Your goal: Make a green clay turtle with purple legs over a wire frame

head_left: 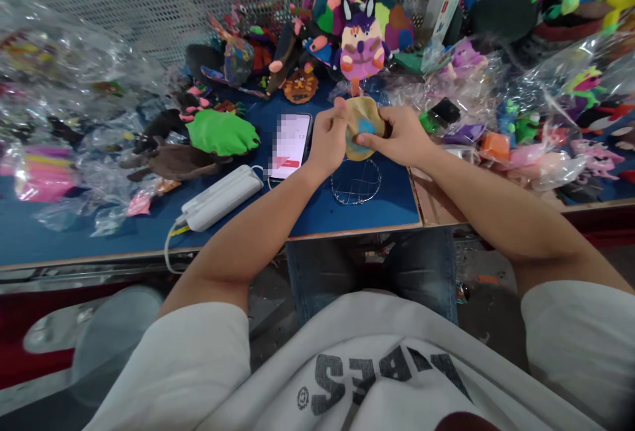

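My left hand [328, 142] and my right hand [404, 137] together hold a flat tan piece of modelling clay [358, 120] with a blue patch, lifted a little above the blue table mat [347, 209]. Both hands pinch its edges, the left thumb at the top, the right thumb on the front. Directly below the clay a round wire mesh ring [356, 182] lies on the mat. A pink and purple clay figure with rabbit ears [361, 44] stands just behind the hands.
A phone [290, 145] with a lit screen lies left of my hands, cabled to a white power bank [221, 197]. A green clay slab [221, 132] rests on dark figures at left. Bagged clay pieces crowd both sides; a perforated metal panel [149, 1] stands at the back.
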A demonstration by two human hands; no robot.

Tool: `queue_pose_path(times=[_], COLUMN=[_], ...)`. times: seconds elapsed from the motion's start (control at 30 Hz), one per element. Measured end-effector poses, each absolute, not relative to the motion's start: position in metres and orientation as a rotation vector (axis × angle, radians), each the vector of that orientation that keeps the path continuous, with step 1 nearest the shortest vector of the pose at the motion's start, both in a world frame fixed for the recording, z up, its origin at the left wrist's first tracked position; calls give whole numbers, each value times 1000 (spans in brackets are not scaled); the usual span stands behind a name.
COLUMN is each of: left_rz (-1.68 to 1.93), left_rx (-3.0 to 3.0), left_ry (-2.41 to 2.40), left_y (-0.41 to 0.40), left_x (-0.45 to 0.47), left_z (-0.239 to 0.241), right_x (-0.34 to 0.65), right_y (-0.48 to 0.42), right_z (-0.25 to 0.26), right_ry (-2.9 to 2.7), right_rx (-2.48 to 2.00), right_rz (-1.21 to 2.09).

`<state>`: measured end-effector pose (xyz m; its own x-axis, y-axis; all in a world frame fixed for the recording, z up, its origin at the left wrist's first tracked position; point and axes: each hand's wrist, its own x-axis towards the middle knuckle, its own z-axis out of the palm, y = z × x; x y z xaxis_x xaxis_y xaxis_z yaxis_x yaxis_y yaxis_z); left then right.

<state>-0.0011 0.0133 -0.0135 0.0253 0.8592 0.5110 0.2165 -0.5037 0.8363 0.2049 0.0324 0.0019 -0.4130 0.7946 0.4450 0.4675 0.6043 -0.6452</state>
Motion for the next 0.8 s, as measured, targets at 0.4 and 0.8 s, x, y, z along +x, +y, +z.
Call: queue_pose_path(times=[0.4,0.8], left_rz=[1427,1596], left_rx=[1879,1735], left_ry=[996,1148], left_y=[13,10], left_x=[5,3], left_z=[-14,-18], right_x=[201,203], right_y=[22,25], right_z=[2,3], right_ry=[-1851,-2036], right_rx=[-1031,-893], right_rz=[618,626])
